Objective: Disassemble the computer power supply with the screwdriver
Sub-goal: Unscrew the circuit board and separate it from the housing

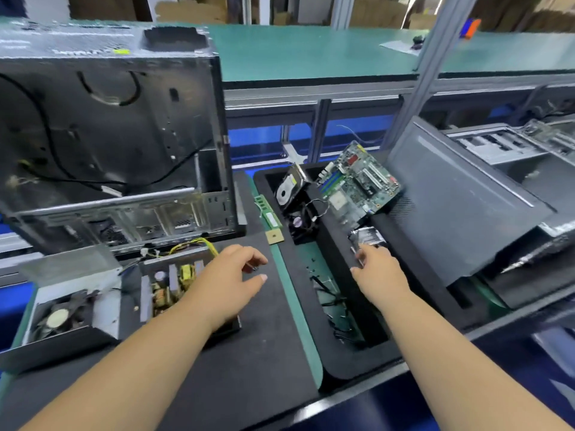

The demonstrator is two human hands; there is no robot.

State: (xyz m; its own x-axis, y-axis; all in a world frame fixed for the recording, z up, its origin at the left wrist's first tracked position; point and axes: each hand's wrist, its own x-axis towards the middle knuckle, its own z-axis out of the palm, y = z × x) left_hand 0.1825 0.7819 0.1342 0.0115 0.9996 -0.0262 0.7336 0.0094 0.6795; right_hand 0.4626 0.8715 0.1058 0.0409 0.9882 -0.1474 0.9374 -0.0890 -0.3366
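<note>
The opened power supply lies at the lower left. Its circuit board (174, 284) with yellow wires (199, 244) sits bare on the black mat, and the metal cover with the fan (62, 315) stands beside it on the left. My left hand (233, 278) hovers over the mat just right of the board, fingers curled, with a small dark piece like a screw (253, 268) at its fingertips. My right hand (378, 272) reaches into the black parts tray (348, 365) and touches a silver part (368, 236). Its fingers are hidden behind the hand. No screwdriver is plainly visible.
A big open computer case (109, 135) stands behind the power supply. The tray holds a motherboard (357, 181), a disk drive (289, 185), a small fan (300, 222) and loose cables. A RAM stick (267, 211) lies on the tray's left rim. A grey case panel (460, 206) leans at the right.
</note>
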